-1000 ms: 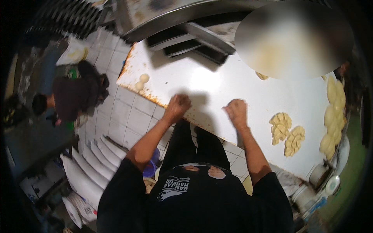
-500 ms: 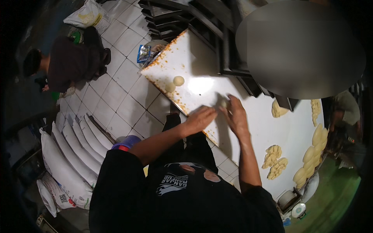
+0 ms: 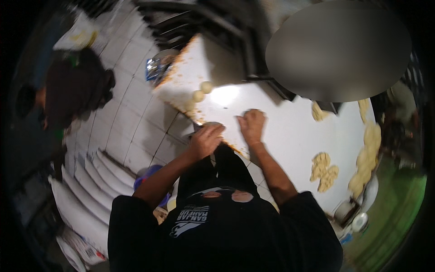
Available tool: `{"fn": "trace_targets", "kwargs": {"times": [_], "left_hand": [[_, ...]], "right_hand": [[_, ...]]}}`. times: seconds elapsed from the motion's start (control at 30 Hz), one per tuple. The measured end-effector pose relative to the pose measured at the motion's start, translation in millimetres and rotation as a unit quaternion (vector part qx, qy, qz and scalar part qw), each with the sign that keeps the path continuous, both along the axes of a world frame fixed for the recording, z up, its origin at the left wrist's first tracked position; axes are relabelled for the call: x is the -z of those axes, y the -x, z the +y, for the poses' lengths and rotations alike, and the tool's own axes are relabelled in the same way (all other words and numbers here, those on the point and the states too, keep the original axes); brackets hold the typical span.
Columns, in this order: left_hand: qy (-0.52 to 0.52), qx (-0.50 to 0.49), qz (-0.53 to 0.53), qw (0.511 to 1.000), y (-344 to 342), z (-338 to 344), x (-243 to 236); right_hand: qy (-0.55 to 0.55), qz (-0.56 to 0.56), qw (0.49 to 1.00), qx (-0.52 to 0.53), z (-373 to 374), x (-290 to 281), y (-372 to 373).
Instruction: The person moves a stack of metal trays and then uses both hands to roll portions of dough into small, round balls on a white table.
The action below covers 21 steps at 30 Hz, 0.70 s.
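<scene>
My left hand [image 3: 206, 139] is at the near edge of the white table, with its fingers bent over. A pale rounded shape shows just beyond those fingers, too blurred to name. My right hand [image 3: 253, 127] is low over the tabletop, thumb held apart from the bent fingers, and nothing shows in it. Ahead of my left hand two small dough balls [image 3: 202, 91] sit close together on the table [image 3: 281, 136]. A paler patch beside them is too blurred to make out.
Lumpy dough pieces [image 3: 323, 172] lie on the right part of the table, with a row of smooth dough pieces [image 3: 366, 154] along its far right edge. Dark metal racks [image 3: 235, 36] stand over the back. White sacks [image 3: 81, 195] stand at left; a crouching person [image 3: 77, 90] is beyond.
My hands have drawn apart; the left has moved left and nearer to me. A small pale piece that showed by my right fingers no longer shows there. The whole view has shifted.
</scene>
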<state>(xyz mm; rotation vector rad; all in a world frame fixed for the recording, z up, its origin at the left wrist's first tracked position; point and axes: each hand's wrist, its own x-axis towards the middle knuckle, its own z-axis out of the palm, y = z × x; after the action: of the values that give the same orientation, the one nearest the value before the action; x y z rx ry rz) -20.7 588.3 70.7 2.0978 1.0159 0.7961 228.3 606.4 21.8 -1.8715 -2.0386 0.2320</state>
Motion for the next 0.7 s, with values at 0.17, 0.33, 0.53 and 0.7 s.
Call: {"fn": "trace_targets", "kwargs": {"times": [0.17, 0.33, 0.53, 0.7], "left_hand": [[0.041, -0.067, 0.034, 0.996, -29, -16, -3], [0.088, -0.040, 0.015, 0.995, -78, -49, 5], [0.063, -0.069, 0.043, 0.995, -112, -81, -18], [0.089, -0.070, 0.020, 0.993, -139, -92, -16]], "right_hand": [[0.043, 0.032, 0.992, -0.116, -44, -10, -51], [-0.103, 0.108, 0.989, 0.017, -23, 1, -33], [-0.139, 0.153, 0.978, -0.035, -64, 18, -143], [-0.170, -0.021, 0.971, 0.170, 10, -53, -312]]}}
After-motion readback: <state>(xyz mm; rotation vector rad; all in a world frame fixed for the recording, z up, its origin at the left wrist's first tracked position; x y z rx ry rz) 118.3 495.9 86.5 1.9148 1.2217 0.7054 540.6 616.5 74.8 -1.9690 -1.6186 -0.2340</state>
